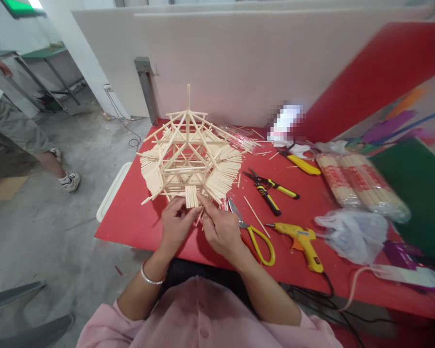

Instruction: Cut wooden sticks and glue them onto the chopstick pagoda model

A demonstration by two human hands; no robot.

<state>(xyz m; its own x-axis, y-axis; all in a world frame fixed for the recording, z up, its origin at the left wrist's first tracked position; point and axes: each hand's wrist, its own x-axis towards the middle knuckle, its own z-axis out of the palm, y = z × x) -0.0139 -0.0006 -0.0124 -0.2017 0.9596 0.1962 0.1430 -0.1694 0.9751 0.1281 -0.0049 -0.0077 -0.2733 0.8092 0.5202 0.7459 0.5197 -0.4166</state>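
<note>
1. Head camera shows the red tabletop (130,220), and on it a stick model (188,171) stands in the left part, near the left edge.
2. Both hands are at the near side of this model, above the near edge of the tabletop.
3. The left hand (176,223) is narrow: its thumb and fingers pinch a small row of sticks (191,196) at its left side and lower end.
4. The right hand (222,228) has the forefinger stretched to the right side of the same row, other fingers bent. I cannot tell if it grips or only presses.
5. Just beside the right hand lie the scissors (243,224), pointing toward the far edge.
6. Further right, near the near edge, lies a yellow glue gun (300,236); between it and the far edge are black-and-yellow pliers (264,183).
7. Toward the right edge are two packs of sticks (366,183), with a plastic bag (355,234) on their near side.
</note>
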